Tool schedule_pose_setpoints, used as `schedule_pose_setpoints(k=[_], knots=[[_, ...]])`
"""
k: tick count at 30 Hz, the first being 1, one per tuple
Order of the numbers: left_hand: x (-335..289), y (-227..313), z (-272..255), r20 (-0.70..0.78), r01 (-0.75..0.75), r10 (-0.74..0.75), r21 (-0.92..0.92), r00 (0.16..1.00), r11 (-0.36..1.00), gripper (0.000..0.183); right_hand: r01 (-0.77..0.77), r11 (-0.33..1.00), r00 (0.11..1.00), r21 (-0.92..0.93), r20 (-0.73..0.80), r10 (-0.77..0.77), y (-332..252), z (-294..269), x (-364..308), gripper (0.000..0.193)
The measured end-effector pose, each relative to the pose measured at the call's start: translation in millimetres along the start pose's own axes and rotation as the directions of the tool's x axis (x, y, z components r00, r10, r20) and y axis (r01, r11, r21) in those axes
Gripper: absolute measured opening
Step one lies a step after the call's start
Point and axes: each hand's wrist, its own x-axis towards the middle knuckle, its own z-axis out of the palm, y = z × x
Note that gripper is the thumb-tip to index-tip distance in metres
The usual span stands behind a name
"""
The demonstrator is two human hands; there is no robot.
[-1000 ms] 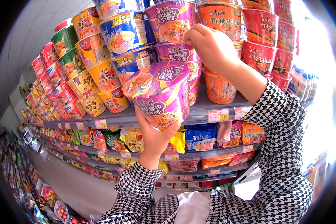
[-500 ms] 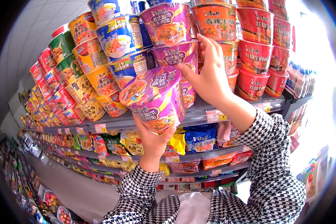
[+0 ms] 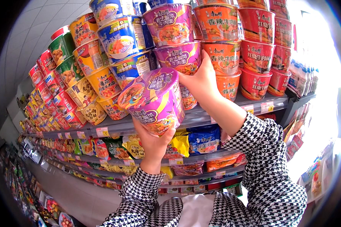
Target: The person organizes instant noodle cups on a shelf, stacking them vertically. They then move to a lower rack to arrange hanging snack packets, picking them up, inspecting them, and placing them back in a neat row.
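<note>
My left hand (image 3: 152, 143) grips a purple instant noodle cup (image 3: 155, 104) from below, in front of the shelf. That cup is tilted, so its lid and printed side both show. My right hand (image 3: 202, 81) grasps the lower right side of a stacked purple noodle cup (image 3: 178, 58), thumb in front at its base and fingers along its right edge. On top of that stacked cup sits another purple noodle cup (image 3: 168, 24). Below it, partly hidden behind the held cup and my right hand, is one more purple cup (image 3: 187, 98).
Orange cups (image 3: 228, 56) and red cups (image 3: 257, 56) are stacked close on the right. Blue cups (image 3: 119, 39) and yellow-orange cups (image 3: 104, 79) stand on the left. The shelf edge (image 3: 195, 116) runs below, above bagged noodles (image 3: 204, 140) on lower shelves.
My right hand has slid down along the stacked purple cup, its fingers lower and curled more at its side. The cup in my left hand has shifted slightly left.
</note>
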Motion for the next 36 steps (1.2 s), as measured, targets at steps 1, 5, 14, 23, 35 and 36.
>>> schedule_pose_setpoints(k=[1, 5, 14, 23, 35, 36], knots=[[0.8, 0.3, -0.8, 0.005, -0.005, 0.005, 0.002, 1.000, 1.000, 0.115, -0.016, 1.000, 1.000, 0.001, -0.005, 0.016, -0.6, 1.9, 0.6, 0.115], [0.9, -0.5, -4.3, 0.018, -0.014, 0.014, -0.008, 1.000, 1.000, 0.115, -0.035, 0.998, 0.999, -0.052, -0.030, 0.033, -1.7, 7.9, 3.2, 0.123], [-1.3, 1.3, -12.4, 0.054, 0.009, -0.006, -0.064, 0.999, 0.998, 0.114, -0.044, 0.984, 0.995, -0.173, -0.092, 0.028, -14.9, 14.5, 7.5, 0.135], [-2.9, 7.9, -18.3, 0.088, 0.001, 0.005, -0.063, 0.996, 0.998, 0.116, -0.038, 0.974, 0.992, -0.222, -0.124, 0.010, -16.7, 18.3, 7.8, 0.135], [-6.3, 12.0, -23.4, 0.101, -0.017, 0.024, -0.072, 0.995, 0.997, 0.117, 0.007, 0.968, 0.976, -0.251, -0.210, -0.062, -21.4, 17.9, 6.9, 0.132], [-6.2, 13.3, -24.1, 0.099, -0.011, 0.018, -0.071, 0.995, 0.997, 0.116, 0.016, 0.969, 0.975, -0.245, -0.212, -0.070, -23.4, 17.4, 8.3, 0.132]])
